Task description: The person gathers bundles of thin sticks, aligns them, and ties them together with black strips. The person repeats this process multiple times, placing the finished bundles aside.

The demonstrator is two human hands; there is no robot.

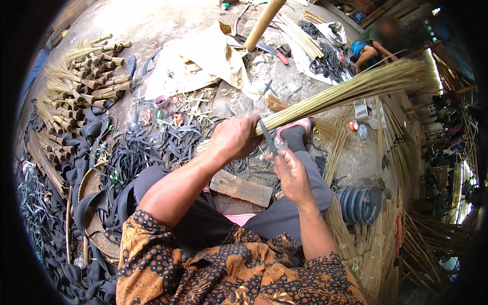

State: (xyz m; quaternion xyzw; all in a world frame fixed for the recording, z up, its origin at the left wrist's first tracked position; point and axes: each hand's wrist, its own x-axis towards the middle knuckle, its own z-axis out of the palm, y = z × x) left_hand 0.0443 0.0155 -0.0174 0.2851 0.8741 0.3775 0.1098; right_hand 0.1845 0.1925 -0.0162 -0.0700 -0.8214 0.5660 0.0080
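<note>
My left hand [235,136] is closed round the base of a long bundle of thin straw stalks [340,97], its bushy tips fanning out to the upper right. A dark rubber strip [268,136] crosses the bundle just beside my left fingers. The strip's lower end is pinched in my right hand [292,176], which sits below the bundle with its palm partly showing. How far the strip wraps round the far side of the bundle is hidden. Under the bundle, a short wooden board [241,188] lies between my legs.
Stacked small straw bundles [94,81] lie at left, above heaped black rubber strips [142,145]. A wooden post [263,24] stands ahead near a knife with a red handle [281,58]. A ribbed dark cylinder [360,204] is at right. Another person [373,46] sits far right.
</note>
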